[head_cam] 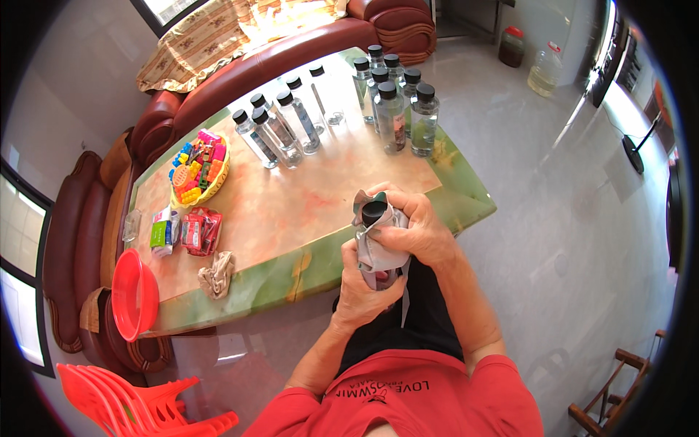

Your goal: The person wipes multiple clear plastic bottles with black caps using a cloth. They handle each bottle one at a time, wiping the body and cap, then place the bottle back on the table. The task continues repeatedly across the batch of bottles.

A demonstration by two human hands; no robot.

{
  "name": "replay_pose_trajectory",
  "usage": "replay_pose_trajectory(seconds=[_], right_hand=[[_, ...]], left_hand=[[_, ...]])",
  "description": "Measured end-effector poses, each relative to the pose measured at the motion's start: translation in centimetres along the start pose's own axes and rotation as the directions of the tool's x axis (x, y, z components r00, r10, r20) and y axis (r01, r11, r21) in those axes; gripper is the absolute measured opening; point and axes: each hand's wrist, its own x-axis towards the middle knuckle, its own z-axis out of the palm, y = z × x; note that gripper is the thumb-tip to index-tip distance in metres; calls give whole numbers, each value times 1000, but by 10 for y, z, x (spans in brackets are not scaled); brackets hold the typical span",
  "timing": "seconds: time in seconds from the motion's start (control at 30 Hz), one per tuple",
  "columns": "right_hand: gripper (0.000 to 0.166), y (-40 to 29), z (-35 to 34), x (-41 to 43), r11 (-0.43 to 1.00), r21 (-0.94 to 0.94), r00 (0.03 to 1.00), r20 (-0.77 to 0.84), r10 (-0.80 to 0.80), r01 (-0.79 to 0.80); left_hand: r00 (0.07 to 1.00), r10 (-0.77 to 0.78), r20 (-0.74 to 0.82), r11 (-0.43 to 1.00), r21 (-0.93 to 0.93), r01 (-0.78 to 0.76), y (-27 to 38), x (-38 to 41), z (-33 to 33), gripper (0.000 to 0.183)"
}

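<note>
A clear bottle with a black cap [374,212] is held upright in front of my body, just off the table's near edge. My left hand [367,297] grips the lower part of this bottle. Wrapped around its upper part is a grey cloth [382,251], which my right hand [418,221] presses against the bottle below the cap. The cloth and fingers hide most of the bottle. On the table beyond my hands stand two groups of clear capped bottles: one near the middle [297,123], the other by the far right corner [390,117].
A stone-look table [284,218] carries a yellow basket [223,183] of toy blocks, packets [201,232], a crumpled cloth [217,275] and a red basin [136,295]. Stacked red plastic chairs [120,399] stand lower left. Leather sofas [202,104] line the far and left sides.
</note>
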Motion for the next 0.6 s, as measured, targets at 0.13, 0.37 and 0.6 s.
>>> replay_pose_trajectory(seconds=[0.13, 0.37, 0.6], right_hand=[[29, 0, -8, 3, 954, 242, 961, 254, 111, -175], [33, 22, -2, 3, 875, 412, 939, 322, 121, -254], [34, 8, 24, -6, 994, -64, 968, -239, 72, -89]], left_hand=[[865, -29, 501, 936, -291, 200, 4, 7, -24, 67], [813, 146, 564, 604, -702, 378, -7, 6, -15, 76], [990, -40, 132, 855, -508, 102, 3, 10, -9, 76]])
